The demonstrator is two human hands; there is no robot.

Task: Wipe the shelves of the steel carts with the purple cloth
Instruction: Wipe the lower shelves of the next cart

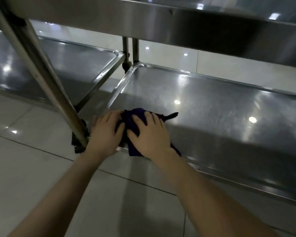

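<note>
The right hand (pixel 149 134) lies flat on the crumpled dark purple cloth (pixel 132 117), fingers spread and fairly straight, pressing it down without curling round it. The left hand (pixel 104 134) rests just beside it, fingers also extended and loose. Its thumb touches the cloth's left side, and its fingers reach over the shelf's left rim. Neither hand pinches or grasps the fabric; both lie open on it.

The cloth sits in the front left corner of the lower shelf of the right-hand brushed steel cart (pixel 212 103), bunched under the palms. One pointed tip sticks out toward the shelf's middle, and a fold hangs over the front rim below the right wrist.

Just left of the left hand, a round steel leg (pixel 41 71) slants up from that corner, with a black castor (pixel 77 146) at its foot. Overhead runs the cart's upper steel shelf (pixel 178 26). Two thin rear posts (pixel 135 48) stand side by side at the back left corner, where this cart meets the lower shelf of a second steel cart (pixel 61 65) to the left. Both carts stand on a glossy pale tiled floor (pixel 32 168) that reflects ceiling lights.
</note>
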